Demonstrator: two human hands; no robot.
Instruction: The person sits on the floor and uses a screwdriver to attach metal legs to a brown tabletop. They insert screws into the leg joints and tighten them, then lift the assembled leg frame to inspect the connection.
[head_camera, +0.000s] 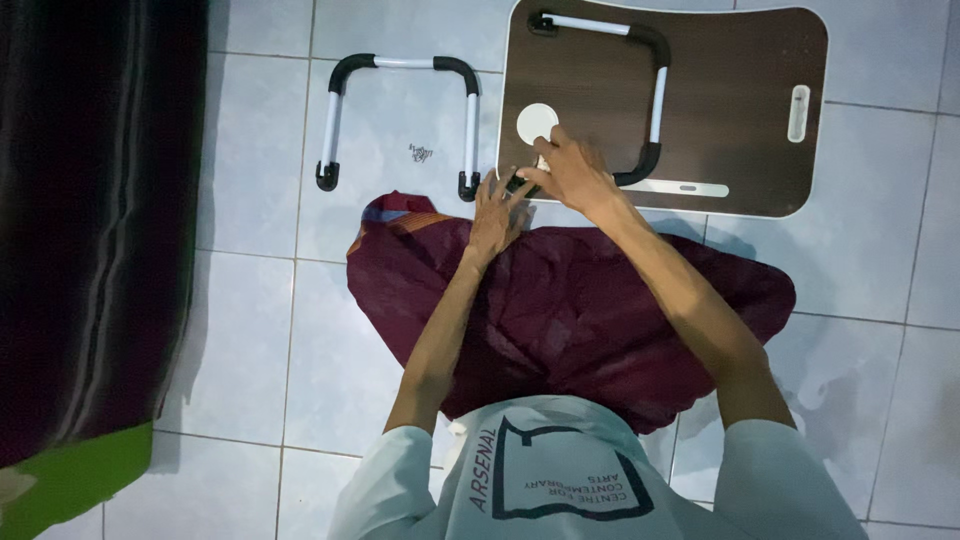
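Both hands meet at the near corner of the upturned brown lap-desk top (740, 120): right hand (572, 172) pinched on a small dark part at the leg foot (640, 172), left hand (497, 210) curled, grip unclear. Risk: loose screws (421, 153) near the detached U-shaped leg (400, 110) could scatter; the foot may seat crooked.

We count two U-shaped legs — one leg (400, 115) lying loose on the tiled floor (250, 330) beyond the board's left edge, the other leg (640, 90) resting on the underside of the one dark brown lap-table board (740, 110). We also see one small heap of screws (421, 153), one maroon cloth (570, 320) — and two hands, the left hand (497, 215) and the right hand (572, 170).
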